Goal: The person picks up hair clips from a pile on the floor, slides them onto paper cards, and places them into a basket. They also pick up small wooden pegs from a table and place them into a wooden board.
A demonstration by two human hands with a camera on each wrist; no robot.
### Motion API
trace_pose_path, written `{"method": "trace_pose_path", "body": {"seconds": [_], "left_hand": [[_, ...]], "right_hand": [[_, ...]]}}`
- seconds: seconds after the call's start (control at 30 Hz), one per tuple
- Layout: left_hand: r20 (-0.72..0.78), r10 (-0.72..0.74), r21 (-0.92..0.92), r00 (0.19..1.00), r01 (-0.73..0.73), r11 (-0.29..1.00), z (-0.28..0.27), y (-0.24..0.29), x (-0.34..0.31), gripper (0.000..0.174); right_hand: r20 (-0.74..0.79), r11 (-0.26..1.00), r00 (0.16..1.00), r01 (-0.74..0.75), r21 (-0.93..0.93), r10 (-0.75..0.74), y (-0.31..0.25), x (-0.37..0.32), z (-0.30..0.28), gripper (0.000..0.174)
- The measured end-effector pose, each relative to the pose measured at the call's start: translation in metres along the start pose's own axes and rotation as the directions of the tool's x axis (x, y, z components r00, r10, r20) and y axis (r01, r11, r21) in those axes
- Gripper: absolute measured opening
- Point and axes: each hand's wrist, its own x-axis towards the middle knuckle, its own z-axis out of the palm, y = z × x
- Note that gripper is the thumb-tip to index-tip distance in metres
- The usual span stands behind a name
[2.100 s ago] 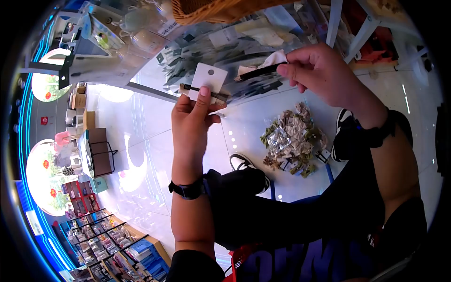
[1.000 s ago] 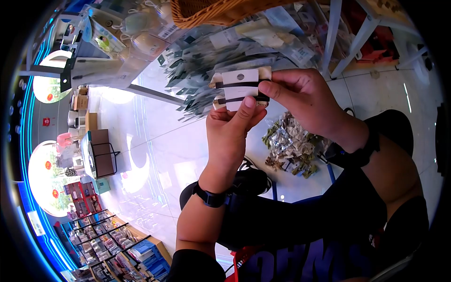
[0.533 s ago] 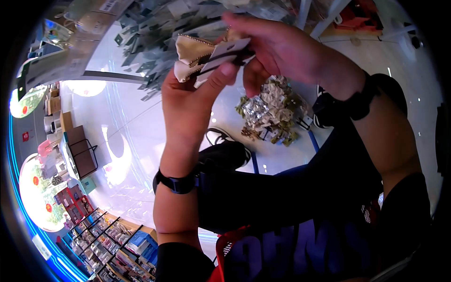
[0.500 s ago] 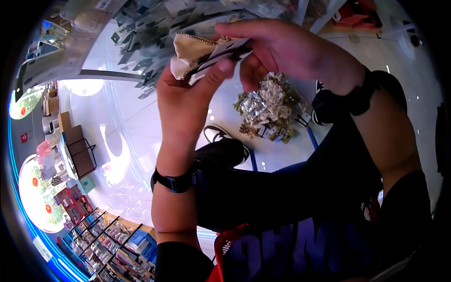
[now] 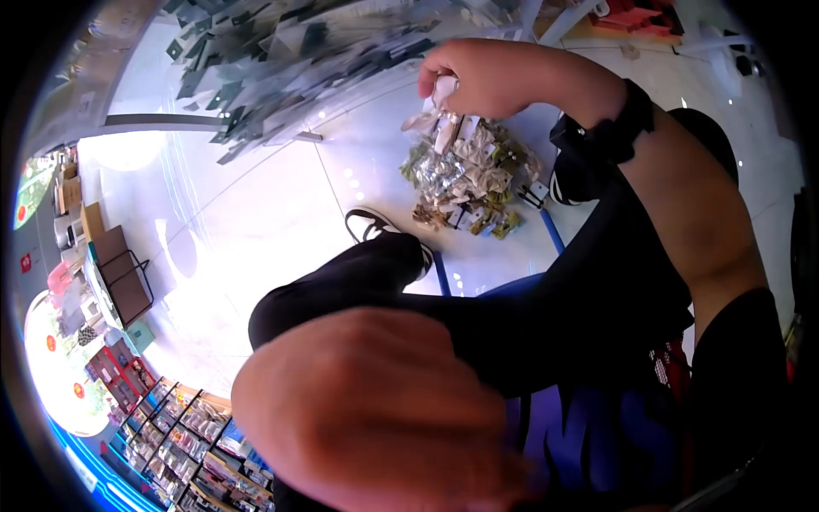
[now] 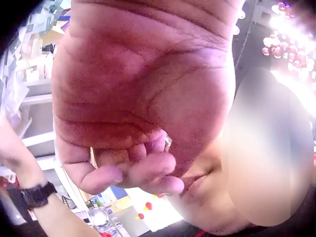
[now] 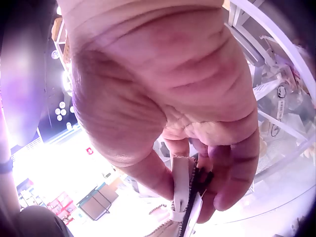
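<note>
My right hand (image 5: 490,81) pinches a pale fabric bow hair clip (image 5: 444,90) between thumb and fingers, over the near end of a heap of wrapped bows (image 5: 465,179) on the floor. In the right wrist view the bow hair clip (image 7: 181,182) shows a beaded edge, with a white card (image 7: 193,212) behind it. Close to the head camera, my left hand (image 5: 367,410) looms large and blurred, its back to the camera. From the left wrist, the palm and loosely curled fingers (image 6: 158,168) appear near the person's chin, with nothing visible in them.
A dense row of clear packets with dark tags (image 5: 290,51) hangs at the upper left above a grey rail (image 5: 166,121). A shoe (image 5: 371,224) and blue stool legs (image 5: 553,232) stand around the heap. Red goods (image 5: 640,15) sit at the top right.
My left hand has let go of the carded bow hair clip and come back toward the head. The right hand has carried the clip over the heap. The head view has shifted.
</note>
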Motion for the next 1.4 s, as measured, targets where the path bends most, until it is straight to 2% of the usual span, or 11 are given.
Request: {"method": "trace_pose_path", "body": {"seconds": [0.27,0.3,0.37,0.5,0.63,0.77,0.9,0.97,1.07,1.2,1.4], "left_hand": [[-0.401,0.242,0.083,0.883,-0.228,0.97,0.039,-0.011,0.009,0.015],[-0.405,0.238,0.083,0.883,-0.224,0.971,0.028,-0.006,0.015,0.015],[0.192,0.183,0.112,0.964,-0.206,0.972,-0.005,0.008,0.032,0.015],[-0.082,0.175,0.004,0.981,-0.175,0.985,0.011,-0.005,0.013,0.015],[-0.298,0.126,-0.042,0.946,-0.145,0.988,0.036,-0.016,0.002,0.014],[-0.173,-0.085,-0.057,0.981,0.076,0.995,0.051,-0.013,-0.013,0.019],[0.003,-0.052,0.102,0.999,0.052,0.993,0.017,-0.009,0.0,0.025],[-0.181,0.026,-0.09,0.983,-0.043,0.995,0.013,-0.013,-0.001,0.027],[-0.14,0.2,-0.024,0.97,-0.205,0.978,0.005,-0.014,-0.008,0.03],[-0.173,0.123,-0.137,0.977,-0.147,0.98,-0.015,0.019,-0.022,0.024],[-0.317,0.416,-0.323,0.852,-0.509,0.798,-0.017,0.041,-0.012,0.007]], "right_hand": [[0.133,0.967,0.977,-0.133,-0.216,0.164,0.01,0.016,0.033,0.035],[0.197,0.984,0.973,-0.092,-0.15,0.121,0.023,0.024,0.042,0.035],[0.351,0.998,0.934,-0.06,-0.035,0.069,0.044,0.043,0.054,0.038],[0.451,0.974,0.891,-0.149,0.169,0.058,0.057,0.05,0.07,0.045],[0.32,0.825,0.778,-0.418,-0.38,0.541,0.079,0.044,0.077,0.059],[0.274,0.778,0.809,-0.315,-0.544,0.519,0.111,0.067,0.074,0.054],[0.171,0.821,0.904,-0.261,-0.507,0.392,0.089,0.066,0.067,0.046],[0.118,0.84,0.964,-0.144,-0.523,0.239,0.059,0.055,0.058,0.045],[0.201,0.886,0.969,-0.036,-0.462,0.144,0.037,0.053,0.051,0.046],[0.196,0.958,0.981,0.05,-0.283,0.006,-0.004,0.022,0.038,0.047],[0.31,0.988,0.95,0.078,-0.13,-0.035,-0.047,0.001,0.021,0.048]]}}
